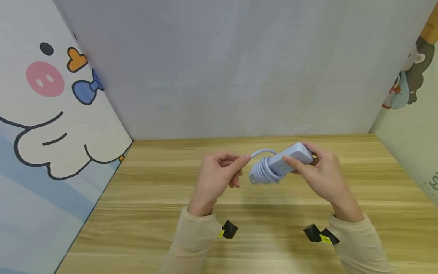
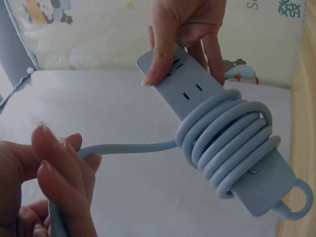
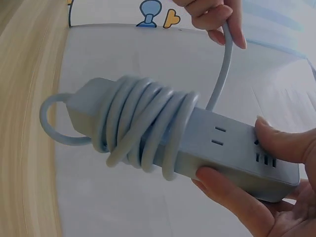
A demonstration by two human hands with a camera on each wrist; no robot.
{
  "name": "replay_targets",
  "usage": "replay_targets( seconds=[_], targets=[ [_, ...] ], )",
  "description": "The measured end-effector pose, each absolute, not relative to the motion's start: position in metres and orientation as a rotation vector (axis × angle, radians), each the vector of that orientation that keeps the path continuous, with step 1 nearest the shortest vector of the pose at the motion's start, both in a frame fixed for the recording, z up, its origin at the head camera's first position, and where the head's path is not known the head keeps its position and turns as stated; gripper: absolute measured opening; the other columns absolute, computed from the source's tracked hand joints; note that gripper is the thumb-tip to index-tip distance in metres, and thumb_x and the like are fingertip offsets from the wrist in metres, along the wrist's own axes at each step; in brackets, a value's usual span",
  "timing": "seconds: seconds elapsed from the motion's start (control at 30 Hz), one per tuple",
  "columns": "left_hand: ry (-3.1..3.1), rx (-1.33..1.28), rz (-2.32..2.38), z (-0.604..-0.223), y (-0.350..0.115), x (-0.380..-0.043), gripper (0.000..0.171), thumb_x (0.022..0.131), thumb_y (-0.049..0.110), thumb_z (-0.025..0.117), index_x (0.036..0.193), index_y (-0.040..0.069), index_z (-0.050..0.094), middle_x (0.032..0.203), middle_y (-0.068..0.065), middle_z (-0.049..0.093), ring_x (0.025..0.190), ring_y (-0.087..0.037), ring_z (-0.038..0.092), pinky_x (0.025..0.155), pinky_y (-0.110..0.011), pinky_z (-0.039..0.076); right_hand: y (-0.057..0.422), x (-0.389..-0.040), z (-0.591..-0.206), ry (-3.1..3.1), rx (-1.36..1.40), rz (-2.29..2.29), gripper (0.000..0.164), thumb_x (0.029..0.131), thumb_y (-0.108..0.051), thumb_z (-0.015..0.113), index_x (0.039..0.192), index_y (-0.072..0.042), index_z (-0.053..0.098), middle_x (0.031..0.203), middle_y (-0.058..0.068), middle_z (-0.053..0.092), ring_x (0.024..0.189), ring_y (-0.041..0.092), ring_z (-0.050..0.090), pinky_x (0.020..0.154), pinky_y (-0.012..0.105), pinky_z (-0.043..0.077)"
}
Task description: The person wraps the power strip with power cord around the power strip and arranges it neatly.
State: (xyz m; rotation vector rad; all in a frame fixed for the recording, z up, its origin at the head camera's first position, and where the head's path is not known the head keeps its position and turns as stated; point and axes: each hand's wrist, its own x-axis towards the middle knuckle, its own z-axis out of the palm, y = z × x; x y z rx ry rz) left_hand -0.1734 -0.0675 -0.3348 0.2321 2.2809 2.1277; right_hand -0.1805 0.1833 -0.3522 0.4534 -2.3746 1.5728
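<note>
A pale blue-grey power strip [image 1: 297, 153] is held above the wooden table, tilted, with its socket face showing. My right hand [image 1: 323, 173] grips its upper end, thumb across the socket face and fingers behind. Around the lower half of the strip, the cord [image 3: 143, 118] is wound in several loops. One stretch of cord [image 2: 131, 148] runs from the coil to my left hand [image 1: 220, 175], which pinches it between thumb and fingers. In the left wrist view the cord continues down past the left palm. A small cord loop [image 2: 302, 200] sticks out at the strip's far end.
The wooden table [image 1: 154, 213] spreads beneath both hands. Behind it rises a pale grey wall panel [image 1: 219, 76]. Cartoon-printed panels stand at left [image 1: 65, 125] and right [image 1: 407, 133]. Small black devices [image 1: 230, 229] are strapped at both sleeves.
</note>
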Motion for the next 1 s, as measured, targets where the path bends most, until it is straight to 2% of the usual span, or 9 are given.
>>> replay_targets(
  seconds=[0.13, 0.27, 0.47, 0.57, 0.8, 1.0],
  targets=[
    [2.211, 0.327, 2.059, -0.334, -0.067, -0.165, 0.024, 0.095, 0.022, 0.074, 0.106, 0.001, 0.074, 0.069, -0.006, 0.063, 0.049, -0.014, 0.059, 0.052, -0.026, 0.053, 0.180, -0.174, -0.352, -2.265, 0.365, 1.490, 0.036, 0.092, -0.009, 0.076, 0.123, 0.005, 0.064, 0.106, 0.018, 0.063, 0.075, -0.003, 0.069, 0.065, 0.019, 0.060],
    [2.166, 0.404, 1.943, -0.333, -0.065, -0.156, 0.023, 0.097, 0.023, 0.071, 0.109, 0.004, 0.075, 0.071, -0.008, 0.068, 0.054, -0.018, 0.066, 0.059, -0.033, 0.060, 0.175, -0.166, -0.351, -2.152, 0.302, 1.392, 0.034, 0.089, -0.005, 0.078, 0.119, 0.006, 0.066, 0.104, 0.017, 0.066, 0.075, -0.011, 0.066, 0.063, 0.011, 0.056],
    [2.035, 0.547, 1.822, -0.334, -0.063, -0.147, 0.023, 0.100, 0.021, 0.067, 0.111, 0.003, 0.075, 0.083, -0.014, 0.075, 0.069, -0.019, 0.074, 0.072, -0.039, 0.063, 0.165, -0.152, -0.344, -1.963, 0.176, 1.392, 0.032, 0.085, 0.002, 0.079, 0.114, 0.007, 0.067, 0.098, -0.007, 0.065, 0.079, -0.010, 0.067, 0.066, 0.011, 0.056],
    [1.979, 0.618, 1.778, -0.335, -0.063, -0.145, 0.022, 0.100, 0.018, 0.066, 0.114, 0.003, 0.074, 0.085, -0.014, 0.075, 0.072, -0.018, 0.075, 0.074, -0.037, 0.063, 0.166, -0.152, -0.342, -1.893, 0.160, 1.437, 0.032, 0.085, 0.003, 0.078, 0.115, 0.009, 0.067, 0.097, -0.012, 0.065, 0.080, -0.008, 0.069, 0.066, 0.013, 0.057],
    [1.921, 0.708, 1.679, -0.337, -0.060, -0.144, 0.021, 0.098, 0.010, 0.067, 0.117, 0.002, 0.073, 0.095, -0.015, 0.077, 0.082, -0.018, 0.077, 0.079, -0.034, 0.063, 0.167, -0.159, -0.345, -1.606, 0.197, 1.833, 0.028, 0.087, 0.003, 0.076, 0.113, 0.009, 0.067, 0.103, 0.010, 0.064, 0.087, 0.013, 0.073, 0.075, 0.026, 0.060],
    [1.911, 0.726, 1.617, -0.339, -0.051, -0.140, 0.020, 0.095, 0.008, 0.072, 0.114, 0.002, 0.074, 0.101, -0.015, 0.078, 0.088, -0.015, 0.077, 0.080, -0.030, 0.062, 0.168, -0.160, -0.345, -1.372, 0.217, 1.977, 0.028, 0.087, 0.007, 0.074, 0.113, 0.011, 0.066, 0.101, 0.014, 0.062, 0.090, 0.019, 0.074, 0.072, 0.030, 0.061]
  ],
)
